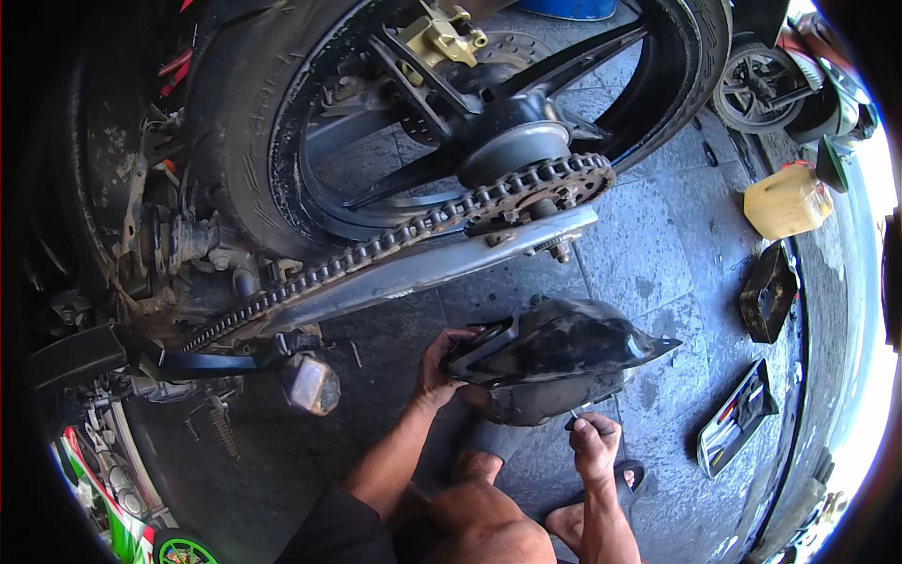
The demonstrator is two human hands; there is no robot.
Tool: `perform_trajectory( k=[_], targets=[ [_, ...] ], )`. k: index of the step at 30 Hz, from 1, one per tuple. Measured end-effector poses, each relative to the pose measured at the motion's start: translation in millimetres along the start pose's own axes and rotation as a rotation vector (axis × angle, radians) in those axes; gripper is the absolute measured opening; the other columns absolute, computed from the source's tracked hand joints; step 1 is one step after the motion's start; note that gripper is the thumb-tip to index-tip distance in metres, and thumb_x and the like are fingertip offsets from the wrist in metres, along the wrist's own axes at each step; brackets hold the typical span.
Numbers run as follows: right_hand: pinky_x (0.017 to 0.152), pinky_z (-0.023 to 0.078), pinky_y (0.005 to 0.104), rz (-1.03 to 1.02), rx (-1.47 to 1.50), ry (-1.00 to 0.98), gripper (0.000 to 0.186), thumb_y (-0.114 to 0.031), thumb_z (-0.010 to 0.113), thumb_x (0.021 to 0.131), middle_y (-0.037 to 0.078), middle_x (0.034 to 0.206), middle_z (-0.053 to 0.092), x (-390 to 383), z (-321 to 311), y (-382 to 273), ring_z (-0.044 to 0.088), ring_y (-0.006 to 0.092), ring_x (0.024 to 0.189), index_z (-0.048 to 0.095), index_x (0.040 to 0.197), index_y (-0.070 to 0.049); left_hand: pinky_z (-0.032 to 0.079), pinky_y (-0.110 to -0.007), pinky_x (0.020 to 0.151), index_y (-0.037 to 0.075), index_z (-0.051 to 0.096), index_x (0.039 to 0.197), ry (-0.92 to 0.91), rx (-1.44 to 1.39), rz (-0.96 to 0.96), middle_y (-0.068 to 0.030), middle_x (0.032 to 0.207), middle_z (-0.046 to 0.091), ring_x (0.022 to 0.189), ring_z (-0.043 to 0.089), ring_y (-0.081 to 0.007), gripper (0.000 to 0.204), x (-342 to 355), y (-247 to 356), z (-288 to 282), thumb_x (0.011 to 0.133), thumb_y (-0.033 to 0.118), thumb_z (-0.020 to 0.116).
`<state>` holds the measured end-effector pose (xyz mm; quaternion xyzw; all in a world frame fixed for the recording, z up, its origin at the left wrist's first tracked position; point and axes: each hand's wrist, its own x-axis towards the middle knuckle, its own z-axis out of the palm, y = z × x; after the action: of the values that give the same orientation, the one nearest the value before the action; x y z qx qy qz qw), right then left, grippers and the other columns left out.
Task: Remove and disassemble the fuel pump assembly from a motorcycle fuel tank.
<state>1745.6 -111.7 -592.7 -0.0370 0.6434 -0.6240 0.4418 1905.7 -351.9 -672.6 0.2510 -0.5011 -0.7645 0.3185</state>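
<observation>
A glossy black plastic mudguard (583,334) is held tilted above my knees, its pointed tip toward the right. My left hand (440,371) grips its left end, with the fingers partly hidden behind it. Close to the mudguard's lower right edge, my right hand (596,444) is closed around a small metal tool (582,411) with a dark end. Its exact kind is too small to make out, and I cannot tell whether it touches the mudguard. Just beyond is a motorcycle's rear wheel (519,155), with the chain (376,246) and grey swingarm (423,268) exposed.
A footpeg (313,385) juts out at left, near a spring (224,430) on the dark tiled floor. To the right are a tool tray (738,423), an open black container (769,293) and a yellowish jug (787,201). Another motorcycle wheel (759,89) stands at the far right.
</observation>
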Motion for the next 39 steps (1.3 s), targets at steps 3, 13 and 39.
perform_trajectory(
  k=[3, 13, 39],
  targets=[
    [0.047, 0.028, 0.0239, -0.064, -0.067, 0.026, 0.023, -0.014, 0.064, 0.09, -0.003, 0.058, 0.05, 5, 13, -6, 0.039, 0.0047, 0.051, 0.068, 0.081, 0.006, 0.043, -0.038, 0.108, 0.002, 0.06, 0.121, -0.006, -0.033, -0.016, -0.016, 0.133, 0.06, 0.126, 0.056, -0.0249, 0.078, 9, -4, -12, 0.065, 0.045, 0.091],
    [0.049, 0.032, 0.0261, -0.17, -0.315, 0.117, 0.025, -0.016, 0.064, 0.09, -0.003, 0.057, 0.052, 3, 17, -4, 0.043, 0.0058, 0.053, 0.067, 0.076, 0.004, 0.044, -0.04, 0.106, -0.001, 0.061, 0.119, 0.076, 0.079, 0.11, -0.015, 0.124, 0.065, 0.122, 0.059, -0.0256, 0.071, 3, -12, -7, 0.074, 0.049, 0.085],
    [0.065, 0.049, 0.0414, -0.05, -0.492, 0.164, 0.029, -0.022, 0.055, 0.093, 0.02, 0.068, 0.063, 30, 66, -85, 0.065, 0.0288, 0.063, 0.068, 0.093, 0.004, 0.05, -0.037, 0.073, -0.005, 0.057, 0.097, 0.479, 0.868, 0.793, -0.0179, 0.093, 0.059, 0.08, 0.059, -0.0304, 0.023, -4, 75, 58, 0.1, 0.018, 0.055]
  ],
)
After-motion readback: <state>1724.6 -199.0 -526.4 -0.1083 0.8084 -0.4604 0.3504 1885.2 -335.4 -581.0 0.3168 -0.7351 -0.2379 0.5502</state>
